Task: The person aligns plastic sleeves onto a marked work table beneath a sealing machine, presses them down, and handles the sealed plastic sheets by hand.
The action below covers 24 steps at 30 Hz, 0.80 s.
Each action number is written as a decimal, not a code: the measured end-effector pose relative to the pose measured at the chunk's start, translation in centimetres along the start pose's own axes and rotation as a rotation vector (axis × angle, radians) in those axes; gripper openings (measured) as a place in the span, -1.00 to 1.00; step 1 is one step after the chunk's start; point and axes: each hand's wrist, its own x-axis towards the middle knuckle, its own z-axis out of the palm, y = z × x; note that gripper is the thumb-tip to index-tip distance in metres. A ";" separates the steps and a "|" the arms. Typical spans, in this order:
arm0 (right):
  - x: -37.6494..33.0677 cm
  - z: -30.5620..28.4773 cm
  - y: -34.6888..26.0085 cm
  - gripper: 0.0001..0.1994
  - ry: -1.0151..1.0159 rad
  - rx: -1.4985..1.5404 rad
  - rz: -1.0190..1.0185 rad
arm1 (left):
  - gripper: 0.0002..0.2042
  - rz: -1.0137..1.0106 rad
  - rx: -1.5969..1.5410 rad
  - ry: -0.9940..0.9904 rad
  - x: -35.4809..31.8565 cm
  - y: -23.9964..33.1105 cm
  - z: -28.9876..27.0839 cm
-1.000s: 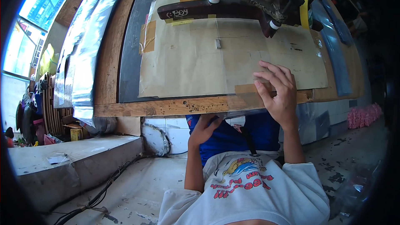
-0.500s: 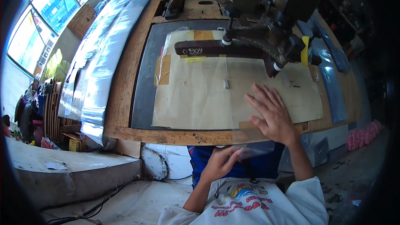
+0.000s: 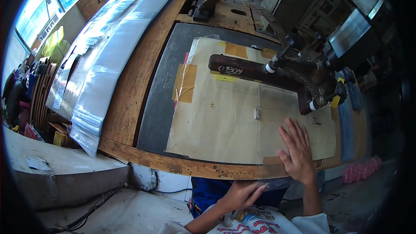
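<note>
My right hand (image 3: 297, 151) lies flat with its fingers stretched out on a cream sheet (image 3: 208, 125), close to the table's front edge. Below that edge, the fingers of my left hand (image 3: 242, 194) are closed on a clear plastic sheet (image 3: 275, 185), which reaches up over the wooden rim toward my right palm. A small metal block (image 3: 257, 113) sits on the cream sheet, left of my right fingertips. Over the sheet's far part stands a dark L-shaped bar (image 3: 247, 72), joined to a machine head (image 3: 320, 67). Brown tape (image 3: 185, 82) covers the sheet's left margin.
A dark plate (image 3: 158, 104) lies under the cream sheet, framed by wood (image 3: 125, 117). Long clear plastic sheets (image 3: 117, 60) are piled along the left. Bluish sheets (image 3: 346, 134) lie at the right, and a pink bundle (image 3: 362, 169) sits beyond the table's corner.
The whole view has shifted and turned, so the table appears lower and tilted. My right hand's fingers are closer together. The left hand keeps its hold on the clear plastic sheet.
</note>
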 end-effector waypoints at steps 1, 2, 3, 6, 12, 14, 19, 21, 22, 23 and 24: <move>0.1 0.0 0.0 -0.38 -0.005 0.000 -0.009 | -0.89 0.020 0.023 -0.028 0.1 -0.1 -0.2; -0.1 0.0 0.0 -0.38 -0.004 0.000 0.003 | -0.88 0.035 0.041 -0.062 0.1 0.0 -0.3; -0.1 0.0 0.1 -0.39 -0.003 0.001 0.015 | -0.88 0.026 0.038 -0.057 0.1 -0.2 -0.4; -0.8 0.0 0.3 -0.40 -0.011 0.002 0.035 | -0.87 0.047 0.004 -0.161 0.1 -0.5 -0.2; -1.9 -0.2 0.4 -0.42 0.004 -0.028 0.075 | -0.89 0.025 -0.037 -0.167 0.3 0.0 0.6; -0.9 0.4 0.4 -0.42 0.025 -0.010 0.064 | -0.90 -0.047 -0.046 -0.049 0.1 0.1 0.5; -0.7 0.7 0.5 -0.41 0.087 -0.005 0.056 | -0.87 -0.137 -0.072 -0.013 -0.4 0.2 0.7; -0.9 0.7 0.3 -0.41 0.095 -0.005 0.042 | -0.86 -0.201 -0.059 -0.045 -0.6 0.7 0.5; -0.9 0.7 0.3 -0.41 0.103 0.004 0.043 | -0.85 -0.270 -0.049 -0.066 -0.7 0.9 0.4; -1.0 0.7 0.2 -0.41 0.105 0.004 0.034 | -0.85 -0.270 -0.042 -0.074 -0.8 1.0 0.4; -1.0 0.7 0.3 -0.41 0.107 0.003 0.024 | -0.84 -0.261 -0.051 -0.048 -0.9 1.0 0.5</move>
